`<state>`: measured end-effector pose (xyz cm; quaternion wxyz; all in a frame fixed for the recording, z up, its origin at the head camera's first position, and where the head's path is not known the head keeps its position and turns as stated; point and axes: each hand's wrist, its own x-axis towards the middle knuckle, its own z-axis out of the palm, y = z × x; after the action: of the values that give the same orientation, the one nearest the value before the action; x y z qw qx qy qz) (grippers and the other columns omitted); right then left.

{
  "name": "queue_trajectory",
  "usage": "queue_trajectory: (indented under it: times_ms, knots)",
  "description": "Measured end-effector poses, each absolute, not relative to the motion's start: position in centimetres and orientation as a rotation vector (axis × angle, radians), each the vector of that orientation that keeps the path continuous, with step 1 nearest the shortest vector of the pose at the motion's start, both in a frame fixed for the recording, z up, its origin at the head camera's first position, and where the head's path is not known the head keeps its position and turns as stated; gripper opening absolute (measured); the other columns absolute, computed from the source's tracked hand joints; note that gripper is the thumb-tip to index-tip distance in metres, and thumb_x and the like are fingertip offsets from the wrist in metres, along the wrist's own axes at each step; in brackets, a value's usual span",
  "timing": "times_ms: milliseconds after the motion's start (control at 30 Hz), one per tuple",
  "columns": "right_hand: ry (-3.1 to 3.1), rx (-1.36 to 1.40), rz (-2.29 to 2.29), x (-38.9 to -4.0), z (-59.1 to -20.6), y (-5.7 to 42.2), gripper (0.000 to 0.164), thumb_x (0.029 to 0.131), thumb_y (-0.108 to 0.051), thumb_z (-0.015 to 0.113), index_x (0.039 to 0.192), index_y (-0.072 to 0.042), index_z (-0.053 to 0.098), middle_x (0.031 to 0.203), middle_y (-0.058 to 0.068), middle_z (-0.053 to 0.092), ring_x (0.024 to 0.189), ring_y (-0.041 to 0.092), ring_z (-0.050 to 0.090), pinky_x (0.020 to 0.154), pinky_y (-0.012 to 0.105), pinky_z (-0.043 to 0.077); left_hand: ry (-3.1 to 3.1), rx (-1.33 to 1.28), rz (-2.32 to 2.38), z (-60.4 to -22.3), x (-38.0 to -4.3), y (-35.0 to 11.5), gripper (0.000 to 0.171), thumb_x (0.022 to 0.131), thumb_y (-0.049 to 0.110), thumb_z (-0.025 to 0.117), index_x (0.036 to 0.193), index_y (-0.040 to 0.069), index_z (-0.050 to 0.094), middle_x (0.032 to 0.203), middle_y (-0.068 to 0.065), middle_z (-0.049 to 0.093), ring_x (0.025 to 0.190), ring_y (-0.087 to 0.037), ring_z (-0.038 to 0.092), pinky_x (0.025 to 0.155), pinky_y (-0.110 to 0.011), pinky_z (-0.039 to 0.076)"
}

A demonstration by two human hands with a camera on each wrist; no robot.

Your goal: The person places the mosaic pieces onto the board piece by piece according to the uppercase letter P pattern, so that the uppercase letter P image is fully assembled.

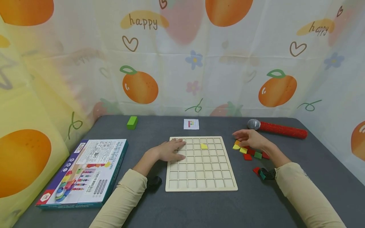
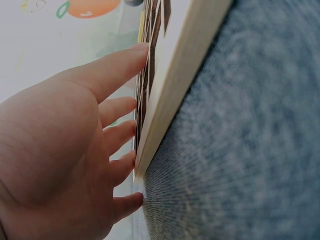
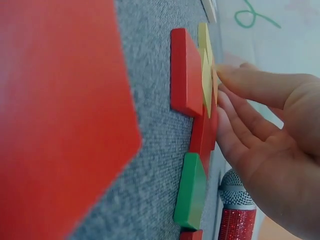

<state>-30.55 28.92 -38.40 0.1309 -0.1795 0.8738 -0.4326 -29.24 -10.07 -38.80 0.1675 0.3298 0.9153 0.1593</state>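
My left hand (image 1: 170,150) rests on the left edge of a pale wooden grid board (image 1: 199,187), fingers straight and spread; in the left wrist view the thumb and fingertips lie along its side. One yellow square tile (image 1: 203,146) sits in an upper cell of the board. To the board's right, my right hand (image 1: 251,138) is over a small heap of coloured tiles, and its thumb and fingertips pinch an orange tile (image 3: 215,89). Beside it lie yellow tiles (image 1: 243,150), red tiles (image 1: 247,157) and a green tile (image 1: 258,155).
A small pattern card (image 1: 191,124) lies behind the board. A green block (image 1: 132,123) stands at the back left, above a flat toy box (image 1: 85,171). The red microphone (image 1: 282,129) lies behind my right hand. Another red tile (image 1: 256,170) is near the right wrist.
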Motion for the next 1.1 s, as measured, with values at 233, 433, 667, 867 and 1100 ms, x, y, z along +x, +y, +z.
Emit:
queue_trajectory:
  times_ms: [233, 433, 667, 867, 1100]
  knots:
    - [2.581, -0.540, -1.229, -30.56, -38.41, 29.36, 0.044, 0.089, 0.004, 0.062, 0.130, 0.013, 0.048, 0.123, 0.030, 0.052, 0.114, 0.044, 0.049, 0.086, 0.041, 0.050, 2.603, 0.932, 0.453, -38.72, -29.23, -10.02, 0.068, 0.097, 0.039, 0.053, 0.151, 0.007, 0.027, 0.156, -0.012, 0.020, 0.143, -0.032, 0.011, 0.110, -0.054, 0.014]
    - [2.631, -0.566, -1.180, -30.79, -38.79, 29.69, 0.044, 0.088, 0.003, 0.064, 0.128, 0.012, 0.050, 0.120, 0.028, 0.054, 0.111, 0.042, 0.052, 0.086, 0.043, 0.050, 2.602, 0.926, 0.459, -38.81, -29.31, -10.07, 0.069, 0.097, 0.039, 0.053, 0.151, 0.007, 0.026, 0.156, -0.012, 0.019, 0.143, -0.032, 0.010, 0.110, -0.055, 0.013]
    - [2.689, -0.593, -1.132, -30.66, -38.97, 29.38, 0.041, 0.087, 0.004, 0.065, 0.125, 0.011, 0.054, 0.114, 0.025, 0.057, 0.107, 0.040, 0.055, 0.086, 0.045, 0.049, 2.601, 0.927, 0.454, -38.88, -29.28, -10.09, 0.068, 0.097, 0.039, 0.053, 0.151, 0.007, 0.026, 0.156, -0.012, 0.020, 0.143, -0.032, 0.011, 0.110, -0.054, 0.014]
    - [2.704, -0.614, -1.107, -30.79, -38.96, 28.99, 0.039, 0.087, 0.006, 0.064, 0.124, 0.010, 0.054, 0.113, 0.024, 0.059, 0.105, 0.039, 0.056, 0.085, 0.045, 0.049, 2.608, 0.915, 0.459, -38.72, -29.14, -10.04, 0.069, 0.096, 0.040, 0.054, 0.151, 0.007, 0.027, 0.156, -0.012, 0.020, 0.143, -0.032, 0.011, 0.110, -0.053, 0.014]
    - [2.698, -0.546, -1.103, -31.06, -38.84, 28.90, 0.039, 0.086, 0.006, 0.064, 0.124, 0.009, 0.055, 0.110, 0.021, 0.059, 0.104, 0.037, 0.056, 0.083, 0.042, 0.051, 2.605, 0.907, 0.451, -38.76, -29.19, -10.05, 0.069, 0.097, 0.040, 0.053, 0.151, 0.008, 0.026, 0.156, -0.011, 0.019, 0.143, -0.032, 0.010, 0.111, -0.053, 0.013]
